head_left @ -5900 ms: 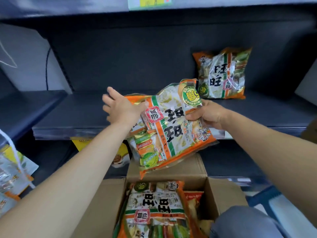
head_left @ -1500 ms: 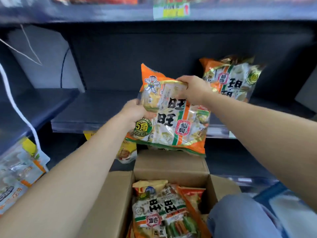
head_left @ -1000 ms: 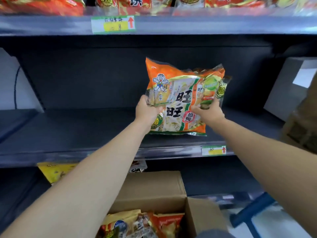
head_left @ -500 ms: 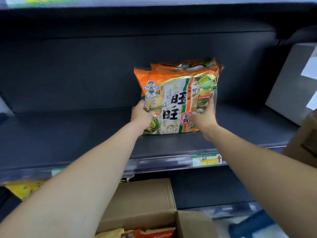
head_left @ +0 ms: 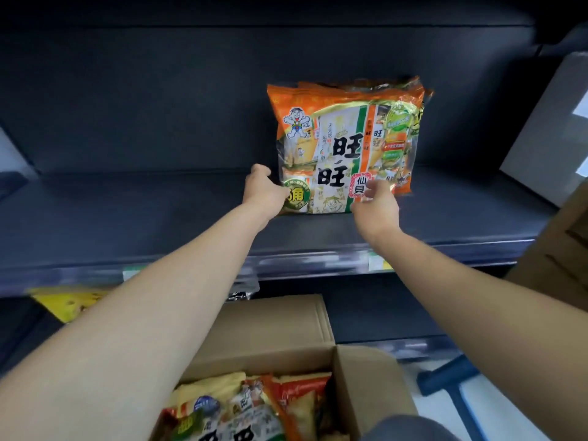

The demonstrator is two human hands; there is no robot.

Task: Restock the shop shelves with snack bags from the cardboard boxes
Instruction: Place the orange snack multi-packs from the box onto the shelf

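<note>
Logged from my remote view, nearest first.

- Bottom edge, right of centre: knee, grey cloth.
- Bottom centre: box, brown cardboard, open, far flap raised. Inside it: packets, orange, yellow and green, lying packed together.
- Lower right: blue bar on a pale floor; I cannot tell what it is.
- Left, under the shelf edge: yellow pack, blurred.
- Across mid-frame: shelf, dark grey, with a label on its front rail, unreadable.
- Centre: left hand, at the bag's lower-left corner and touching it. Its fingers are hidden behind its back, so I cannot tell whether it grips.
- Centre right: right hand, fingers loose and spread, blurred, in front of the bag's lower right, holding nothing.
- Upper centre: bag, orange and white with a green stripe, standing upright on the shelf.
- Just behind it, touching: rear bag, with only its top and right edge showing.
- Right edge: carton, brown.
- Upper right: grey box standing on the shelf.
</note>
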